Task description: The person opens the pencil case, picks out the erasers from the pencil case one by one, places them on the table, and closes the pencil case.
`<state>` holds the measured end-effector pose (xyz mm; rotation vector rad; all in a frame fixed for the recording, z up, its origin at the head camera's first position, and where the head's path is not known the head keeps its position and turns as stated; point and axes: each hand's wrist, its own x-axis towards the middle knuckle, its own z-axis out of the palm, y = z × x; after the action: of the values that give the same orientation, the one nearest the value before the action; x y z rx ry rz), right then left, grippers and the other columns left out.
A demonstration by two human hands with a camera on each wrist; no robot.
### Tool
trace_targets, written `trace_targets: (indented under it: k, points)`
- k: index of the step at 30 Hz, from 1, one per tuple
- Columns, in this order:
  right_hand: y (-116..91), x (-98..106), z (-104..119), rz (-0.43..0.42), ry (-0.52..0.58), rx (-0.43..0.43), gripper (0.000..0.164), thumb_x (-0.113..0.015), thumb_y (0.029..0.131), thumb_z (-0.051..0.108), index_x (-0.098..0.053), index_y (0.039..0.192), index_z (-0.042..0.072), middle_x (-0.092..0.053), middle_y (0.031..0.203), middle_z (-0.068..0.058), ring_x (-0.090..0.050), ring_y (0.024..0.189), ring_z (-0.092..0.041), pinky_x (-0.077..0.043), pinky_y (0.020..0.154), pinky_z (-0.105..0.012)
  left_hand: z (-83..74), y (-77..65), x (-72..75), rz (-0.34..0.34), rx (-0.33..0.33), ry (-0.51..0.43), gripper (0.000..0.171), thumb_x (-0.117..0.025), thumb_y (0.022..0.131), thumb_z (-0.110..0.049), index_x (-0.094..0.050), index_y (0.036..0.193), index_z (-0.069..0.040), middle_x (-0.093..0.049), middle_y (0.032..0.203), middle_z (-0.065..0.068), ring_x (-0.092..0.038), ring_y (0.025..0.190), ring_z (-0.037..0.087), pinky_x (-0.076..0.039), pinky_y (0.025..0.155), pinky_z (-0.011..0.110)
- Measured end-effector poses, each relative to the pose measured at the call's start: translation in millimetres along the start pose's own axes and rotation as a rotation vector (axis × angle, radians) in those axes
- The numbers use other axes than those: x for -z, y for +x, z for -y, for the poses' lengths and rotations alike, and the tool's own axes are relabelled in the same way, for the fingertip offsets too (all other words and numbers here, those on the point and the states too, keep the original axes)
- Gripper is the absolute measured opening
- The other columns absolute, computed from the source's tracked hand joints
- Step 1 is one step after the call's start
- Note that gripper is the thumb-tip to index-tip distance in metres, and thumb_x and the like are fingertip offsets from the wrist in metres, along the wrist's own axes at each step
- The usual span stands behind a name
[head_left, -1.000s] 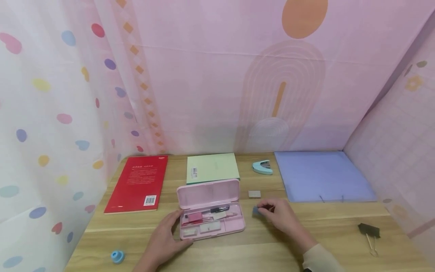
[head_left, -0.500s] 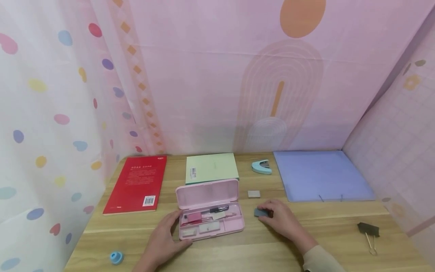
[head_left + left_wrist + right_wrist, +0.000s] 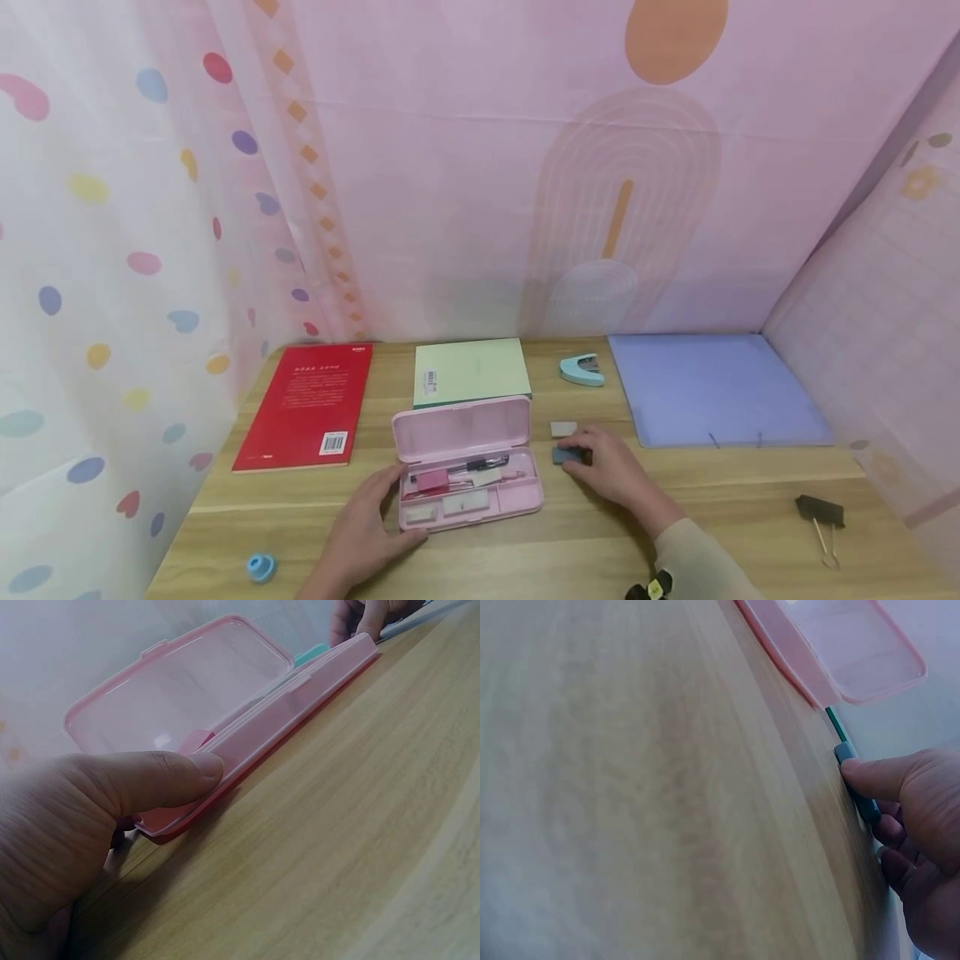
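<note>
An open pink pencil case [image 3: 521, 500] lies mid-table with its lid tilted back. My left hand [image 3: 363, 533] holds its left end, the thumb along the front edge in the left wrist view [image 3: 150, 780]. Inside are a black pen [image 3: 487, 463], a pink block [image 3: 432, 480] and several whitish eraser-like blocks. Right of the case, my right hand [image 3: 607, 468] pinches a small blue-grey eraser [image 3: 566, 456] between thumb and fingers, at the tabletop. In the right wrist view the thumb presses the near face of this eraser [image 3: 862, 799]. A light grey eraser [image 3: 562, 428] lies just behind it.
Behind the case lies a green notebook [image 3: 472, 371], with a red book [image 3: 307, 408] to its left. A light blue stapler [image 3: 581, 370] and a blue-violet folder [image 3: 712, 387] are at the back right. A black binder clip [image 3: 820, 511] and a blue cap-like piece [image 3: 261, 568] lie nearer.
My right hand has turned the blue-grey eraser flatter and shifted it slightly back and left, closer to the light grey eraser. The left hand stays on the pencil case.
</note>
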<state>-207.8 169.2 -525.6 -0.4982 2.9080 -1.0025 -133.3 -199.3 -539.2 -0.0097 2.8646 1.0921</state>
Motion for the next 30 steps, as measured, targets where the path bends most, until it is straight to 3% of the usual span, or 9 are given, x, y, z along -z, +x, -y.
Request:
trace_targets:
  k: [19,30]
  points:
    - [-4.3,-0.2,-6.6,-0.012,0.038,0.014,0.028,-0.079,0.081,0.02,-0.073,0.107,0.024,-0.056,0.097,0.017,-0.051,0.089,-0.006,-0.048,0.078,-0.028,-1.7,0.3,1.3,0.014,0.006,-0.016,0.102,-0.088,0.056,-0.052,-0.043,0.143,-0.025,-0.046,0.14,-0.005,-0.041,0.129,0.019,-0.045,0.1,0.047]
    - [-6.4,-0.1,-6.1,-0.029,0.07,0.011,0.029,-0.079,0.08,0.02,-0.071,0.109,0.024,-0.058,0.101,0.014,-0.053,0.092,-0.008,-0.049,0.081,-0.032,-1.1,0.5,1.3,0.012,0.004,-0.001,0.101,-0.087,0.057,-0.054,-0.044,0.143,-0.024,-0.046,0.14,-0.005,-0.042,0.129,0.019,-0.044,0.101,0.048]
